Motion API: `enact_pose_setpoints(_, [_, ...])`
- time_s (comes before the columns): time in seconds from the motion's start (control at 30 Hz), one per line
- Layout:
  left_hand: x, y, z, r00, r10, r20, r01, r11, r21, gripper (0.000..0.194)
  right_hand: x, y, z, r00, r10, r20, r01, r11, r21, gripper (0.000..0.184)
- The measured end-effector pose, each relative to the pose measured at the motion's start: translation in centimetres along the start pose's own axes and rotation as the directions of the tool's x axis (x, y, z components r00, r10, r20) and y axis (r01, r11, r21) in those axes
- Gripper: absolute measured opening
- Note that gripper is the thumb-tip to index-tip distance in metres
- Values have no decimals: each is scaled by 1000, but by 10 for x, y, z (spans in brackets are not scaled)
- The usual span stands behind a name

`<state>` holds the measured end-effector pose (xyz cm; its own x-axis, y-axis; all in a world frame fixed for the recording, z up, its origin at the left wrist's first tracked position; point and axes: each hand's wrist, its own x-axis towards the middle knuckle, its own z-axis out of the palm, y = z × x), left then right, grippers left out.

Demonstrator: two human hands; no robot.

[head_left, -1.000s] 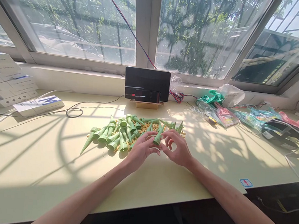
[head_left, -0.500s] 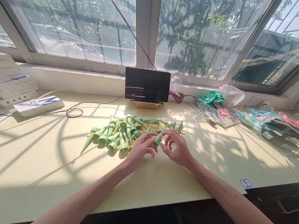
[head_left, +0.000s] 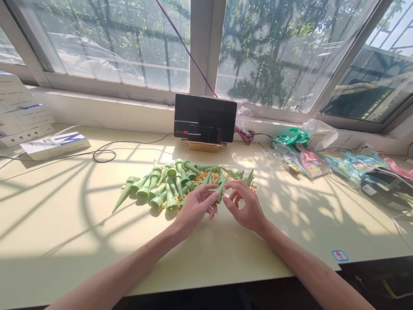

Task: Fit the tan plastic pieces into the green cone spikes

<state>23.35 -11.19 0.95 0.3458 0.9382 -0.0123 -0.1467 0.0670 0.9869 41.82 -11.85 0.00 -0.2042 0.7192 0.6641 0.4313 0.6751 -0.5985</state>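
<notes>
A green cone-shaped plastic spike (head_left: pixel 222 187) with a ribbed cap is held between my two hands, its pointed end tilted up and away. My left hand (head_left: pixel 197 206) closes thumb and forefinger on it from the left. From the right, the curled thumb and forefinger of my right hand (head_left: pixel 247 206) meet its side. Just beyond my hands lies a pile of similar green spikes (head_left: pixel 170 183), many with their caps facing me. Small tan peg-like pieces (head_left: pixel 200 176) are scattered among them. My fingers partly hide the held spike.
Behind the pile, a black tablet (head_left: pixel 205 111) stands with a phone (head_left: pixel 204 134) before it. White boxes (head_left: pixel 55 145) are at left, with a cable (head_left: pixel 103 155) nearby. Bagged items (head_left: pixel 312 162) and a black device (head_left: pixel 388 188) lie at right. The table's front edge is close to my forearms.
The held spike has turned a little, its cap now less visible and its length more upright. Both hands stay in nearly the same place; the camera view has shifted slightly.
</notes>
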Motion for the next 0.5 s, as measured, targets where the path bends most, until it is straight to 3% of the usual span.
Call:
enact_pose_setpoints(0.07, [1,0,0,999,21,-49,-22,1000,-10,49,1,2,-1,996,48,-69,-51,997,-50,18])
enact_pose_setpoints(0.2, [1,5,1,978,107,-182,-108,994,4,48,0,13,-1,985,114,-129,-128,986,-108,52])
enact_pose_setpoints(0.5, [4,11,-7,894,330,-304,-308,944,118,41,-1,22,5,992,128,17,-123,975,-186,65])
